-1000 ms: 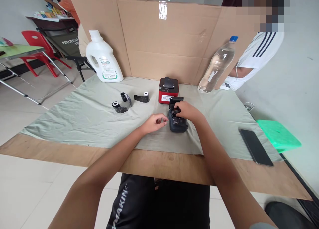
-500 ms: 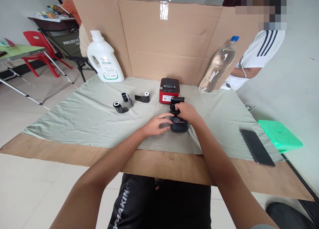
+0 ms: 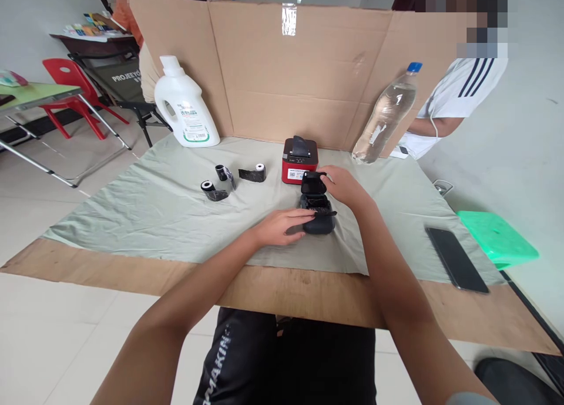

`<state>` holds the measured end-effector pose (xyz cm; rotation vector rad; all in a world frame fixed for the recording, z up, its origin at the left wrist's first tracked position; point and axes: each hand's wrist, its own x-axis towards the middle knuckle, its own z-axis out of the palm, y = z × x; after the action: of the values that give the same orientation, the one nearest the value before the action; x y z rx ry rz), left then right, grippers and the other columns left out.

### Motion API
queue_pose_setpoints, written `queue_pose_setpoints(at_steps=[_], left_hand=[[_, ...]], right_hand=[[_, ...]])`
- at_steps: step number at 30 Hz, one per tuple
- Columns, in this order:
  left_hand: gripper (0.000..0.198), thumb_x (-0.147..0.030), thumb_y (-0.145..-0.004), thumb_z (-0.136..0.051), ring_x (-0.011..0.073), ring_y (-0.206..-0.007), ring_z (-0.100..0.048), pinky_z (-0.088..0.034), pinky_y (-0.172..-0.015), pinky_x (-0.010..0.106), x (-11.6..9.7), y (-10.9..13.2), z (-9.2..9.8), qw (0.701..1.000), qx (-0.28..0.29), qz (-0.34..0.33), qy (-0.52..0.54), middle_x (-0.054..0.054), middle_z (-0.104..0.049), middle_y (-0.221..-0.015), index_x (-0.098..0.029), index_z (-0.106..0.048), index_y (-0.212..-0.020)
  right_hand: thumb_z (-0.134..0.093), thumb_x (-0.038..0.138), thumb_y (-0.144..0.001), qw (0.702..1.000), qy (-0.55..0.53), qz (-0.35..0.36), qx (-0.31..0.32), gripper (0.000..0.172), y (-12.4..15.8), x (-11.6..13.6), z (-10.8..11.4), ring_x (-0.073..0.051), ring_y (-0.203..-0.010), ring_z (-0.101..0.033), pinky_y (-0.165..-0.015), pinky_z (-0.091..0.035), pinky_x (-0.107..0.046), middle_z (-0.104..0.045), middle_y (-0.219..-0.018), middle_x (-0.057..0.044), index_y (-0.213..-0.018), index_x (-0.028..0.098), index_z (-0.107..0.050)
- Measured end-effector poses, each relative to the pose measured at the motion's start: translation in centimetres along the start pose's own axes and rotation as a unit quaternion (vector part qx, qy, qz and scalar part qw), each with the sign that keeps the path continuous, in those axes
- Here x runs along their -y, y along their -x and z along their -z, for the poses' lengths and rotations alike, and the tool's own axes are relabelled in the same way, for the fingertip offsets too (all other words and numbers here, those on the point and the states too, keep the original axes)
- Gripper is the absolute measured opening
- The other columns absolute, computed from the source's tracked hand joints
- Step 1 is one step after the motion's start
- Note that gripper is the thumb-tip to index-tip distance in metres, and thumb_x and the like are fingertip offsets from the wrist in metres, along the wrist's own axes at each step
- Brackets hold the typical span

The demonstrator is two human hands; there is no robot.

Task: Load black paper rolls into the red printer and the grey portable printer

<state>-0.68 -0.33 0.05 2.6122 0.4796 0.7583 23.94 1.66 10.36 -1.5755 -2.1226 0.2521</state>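
Note:
A small black label printer (image 3: 318,214) sits on the grey-green cloth (image 3: 154,211) in the middle of the table, its lid (image 3: 312,183) standing up. My left hand (image 3: 282,226) presses against the printer's left side, fingers curled round its front edge. My right hand (image 3: 346,187) rests behind and to the right of it, fingertips on the raised lid. A red printer (image 3: 299,160) stands just behind. Three small rolls with black tape lie to the left: one roll (image 3: 208,189), a second (image 3: 221,173) and a third (image 3: 254,172).
A white detergent jug (image 3: 185,106) and a tilted clear bottle (image 3: 385,116) lean by the cardboard screen (image 3: 299,70). A black phone (image 3: 457,258) lies at the right. A person in a white striped shirt (image 3: 458,93) sits behind the screen. A green stool (image 3: 497,238) stands right.
My left hand moved right from beside the black printer onto its side. My right hand shifted back from the printer's top to its lid, which now stands open.

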Motion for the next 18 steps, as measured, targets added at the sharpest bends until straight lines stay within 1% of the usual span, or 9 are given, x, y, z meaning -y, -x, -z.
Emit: queue_pose_setpoints(at_steps=[2, 5, 7, 10, 12, 13, 15, 18], left_hand=[[0.049, -0.031, -0.097, -0.062, 0.0255, -0.137, -0.063, -0.054, -0.114, 0.039, -0.1, -0.1, 0.1, 1.000, 0.003, -0.005, 0.000, 0.009, -0.059, -0.154, -0.025, -0.061, -0.146], [0.048, -0.030, -0.097, -0.062, 0.0249, -0.136, -0.064, -0.054, -0.114, 0.038, -0.2, -0.2, 0.2, 1.000, 0.005, -0.007, 0.000, 0.008, -0.060, -0.154, -0.026, -0.062, -0.144], [0.046, -0.030, -0.097, -0.062, 0.0246, -0.135, -0.064, -0.055, -0.113, 0.038, -0.3, -0.3, 0.2, 1.000, 0.005, -0.013, 0.004, 0.008, -0.061, -0.153, -0.025, -0.063, -0.142], [0.038, -0.027, -0.098, -0.059, 0.0240, -0.132, -0.066, -0.055, -0.111, 0.038, -0.4, -0.3, 0.3, 0.999, 0.000, -0.023, 0.022, 0.008, -0.064, -0.149, -0.024, -0.068, -0.134], [0.028, -0.024, -0.099, -0.055, 0.0233, -0.128, -0.068, -0.056, -0.108, 0.038, -0.3, -0.3, 0.3, 0.999, -0.010, -0.019, 0.036, 0.009, -0.066, -0.146, -0.023, -0.073, -0.121], [0.025, -0.023, -0.100, -0.053, 0.0231, -0.126, -0.070, -0.057, -0.106, 0.038, -0.2, -0.2, 0.4, 0.999, -0.017, -0.011, 0.041, 0.009, -0.067, -0.146, -0.022, -0.075, -0.113], [0.024, -0.022, -0.100, -0.051, 0.0235, -0.124, -0.070, -0.057, -0.104, 0.039, -0.2, -0.1, 0.4, 0.998, -0.029, 0.012, 0.046, 0.009, -0.066, -0.147, -0.021, -0.075, -0.101], [0.022, -0.022, -0.098, -0.051, 0.0257, -0.127, -0.067, -0.056, -0.104, 0.040, -0.2, -0.1, 0.6, 0.997, -0.041, 0.050, 0.047, 0.009, -0.060, -0.153, -0.020, -0.073, -0.092]], right_hand=[[-0.045, 0.017, -0.096, 1.000, -0.016, 0.000, 0.012, 0.036, 0.0, -0.3, 0.1, -0.029, -0.116, -0.065, -0.103, -0.047, -0.043, -0.072, -0.126, -0.015, -0.120, 0.015, -0.071], [-0.051, 0.013, -0.088, 0.999, -0.034, 0.000, 0.029, 0.031, 0.2, -0.4, 0.7, -0.026, -0.100, -0.066, -0.092, -0.050, -0.039, -0.075, -0.110, -0.010, -0.108, 0.019, -0.073], [-0.054, 0.012, -0.084, 0.996, -0.041, -0.006, 0.076, 0.025, 0.4, -0.3, 1.1, -0.024, -0.093, -0.065, -0.084, -0.049, -0.036, -0.074, -0.100, -0.007, -0.098, 0.020, -0.073], [-0.061, 0.012, -0.078, 0.983, -0.030, -0.032, 0.178, 0.018, 0.4, -0.4, 1.2, -0.021, -0.086, -0.064, -0.074, -0.047, -0.031, -0.072, -0.094, -0.004, -0.089, 0.021, -0.070], [-0.065, 0.013, -0.076, 0.972, -0.006, -0.062, 0.227, 0.017, 0.4, -0.5, 1.0, -0.020, -0.083, -0.062, -0.068, -0.045, -0.029, -0.071, -0.094, -0.004, -0.091, 0.021, -0.067], [-0.067, 0.014, -0.076, 0.969, 0.007, -0.077, 0.235, 0.018, 0.4, -0.7, 0.9, -0.020, -0.082, -0.062, -0.067, -0.045, -0.029, -0.071, -0.097, -0.005, -0.093, 0.021, -0.066], [-0.071, 0.020, -0.077, 0.967, 0.024, -0.108, 0.230, 0.026, 0.3, -1.0, 0.8, -0.022, -0.085, -0.063, -0.069, -0.047, -0.030, -0.071, -0.106, -0.007, -0.102, 0.021, -0.064], [-0.077, 0.025, -0.074, 0.959, 0.011, -0.158, 0.233, 0.043, 0.2, -1.6, 0.9, -0.023, -0.090, -0.066, -0.075, -0.051, -0.032, -0.070, -0.116, -0.009, -0.115, 0.022, -0.062]])
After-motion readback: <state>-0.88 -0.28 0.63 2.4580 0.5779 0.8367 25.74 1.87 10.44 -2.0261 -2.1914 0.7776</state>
